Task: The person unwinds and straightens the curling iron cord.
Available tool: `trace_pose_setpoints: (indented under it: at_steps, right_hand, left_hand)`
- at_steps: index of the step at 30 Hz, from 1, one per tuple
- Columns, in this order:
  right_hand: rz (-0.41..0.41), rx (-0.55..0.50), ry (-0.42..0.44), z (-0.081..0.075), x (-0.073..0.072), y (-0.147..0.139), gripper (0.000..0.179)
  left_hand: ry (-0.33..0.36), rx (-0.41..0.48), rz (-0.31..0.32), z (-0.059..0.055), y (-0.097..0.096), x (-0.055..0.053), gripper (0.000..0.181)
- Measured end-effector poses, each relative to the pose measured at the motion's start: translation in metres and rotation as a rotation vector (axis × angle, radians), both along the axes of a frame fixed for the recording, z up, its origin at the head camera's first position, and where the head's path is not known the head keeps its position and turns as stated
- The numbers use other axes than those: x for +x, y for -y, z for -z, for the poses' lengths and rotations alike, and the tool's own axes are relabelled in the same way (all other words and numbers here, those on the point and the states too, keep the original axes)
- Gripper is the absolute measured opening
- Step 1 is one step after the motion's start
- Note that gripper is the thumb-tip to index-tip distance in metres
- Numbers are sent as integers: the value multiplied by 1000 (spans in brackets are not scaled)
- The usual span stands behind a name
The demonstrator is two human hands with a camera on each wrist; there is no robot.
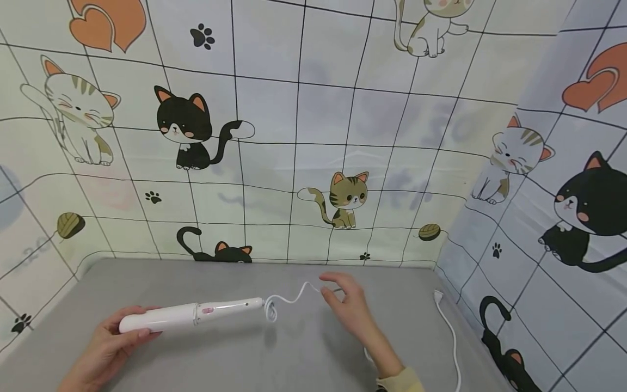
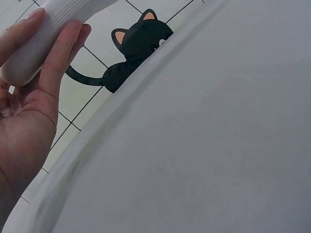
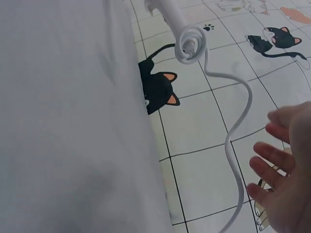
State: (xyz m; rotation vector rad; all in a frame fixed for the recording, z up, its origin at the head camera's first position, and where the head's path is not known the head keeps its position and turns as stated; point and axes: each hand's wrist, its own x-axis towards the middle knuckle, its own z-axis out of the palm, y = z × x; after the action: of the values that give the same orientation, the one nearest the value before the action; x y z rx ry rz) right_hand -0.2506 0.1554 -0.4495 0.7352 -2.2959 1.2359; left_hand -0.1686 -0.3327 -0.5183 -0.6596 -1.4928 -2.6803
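My left hand (image 1: 110, 348) grips the thick end of a white corded wand (image 1: 166, 318), which looks like a hair styling iron, holding it nearly level over the grey surface. In the left wrist view, fingers and thumb lie along the ridged white body (image 2: 60, 24). From its thin end runs a white cord (image 1: 289, 300), coiled in small loops by the handle, then trailing toward my right hand (image 1: 355, 310). That hand hovers with loosely bent, parted fingers. In the right wrist view the cord (image 3: 228, 141) hangs beside the fingers, apart from them.
A grey-covered table (image 1: 220, 359) lies beneath both hands. At its right side rests a white plug (image 1: 438, 296) with a length of cord (image 1: 453, 337) running toward the front edge. A cat-print curtain (image 1: 274, 174) stands behind the table and along both sides.
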Motion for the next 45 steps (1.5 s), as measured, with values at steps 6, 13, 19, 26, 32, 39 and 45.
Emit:
trace_pose_setpoints:
  at_steps: [6,13,19,26,32,39,45]
  right_hand:
    - [-189,55,41,-3,-4,14,38]
    - [-309,153,229,-2,-4,25,39]
    - [-332,139,264,3,-3,25,22]
    - [-336,89,357,6,-2,20,10]
    - [-277,79,317,9,-4,14,9]
    - [-203,113,260,17,-14,2,8]
    - [-123,120,240,21,-19,0,9]
  left_hand:
    - [31,2,15,-3,2,2,59]
    - [10,-34,33,-3,4,3,60]
    - [-7,-29,53,0,5,4,61]
    - [-5,-39,33,2,6,4,61]
    - [3,-5,12,1,7,6,61]
    - [4,34,-16,0,13,10,61]
    - [12,35,-12,1,18,13,61]
